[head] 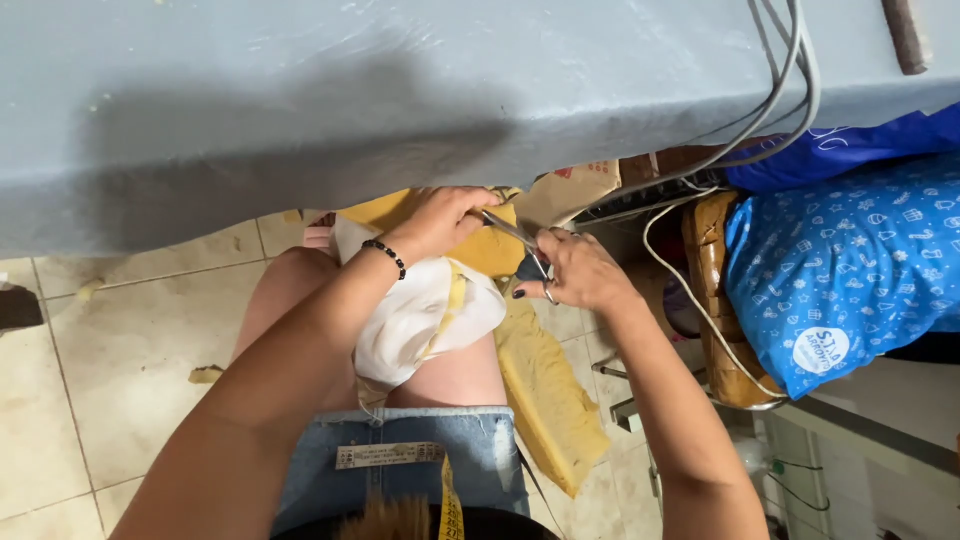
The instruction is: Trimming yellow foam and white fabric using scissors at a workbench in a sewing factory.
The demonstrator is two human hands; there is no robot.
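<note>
My left hand (445, 220) pinches the upper edge of a mustard-yellow fabric piece (545, 385) that drapes over my lap. A black bead bracelet circles that wrist. My right hand (578, 272) grips a pair of scissors (515, 237), its fingers through the handles and the blades pointing up-left to the fabric beside my left fingers. A bundle of white cloth (425, 320) with a yellow strip rests on my thighs under my left forearm. A yellow measuring tape (450, 505) hangs at my waist over denim shorts.
A light blue table surface (300, 90) spans the top, its edge just above my hands. Grey cables (790, 70) run off it to the right. A blue patterned bag (850, 270) sits on a taped brown bundle (712, 300) at right. Tiled floor (120, 350) with scraps lies left.
</note>
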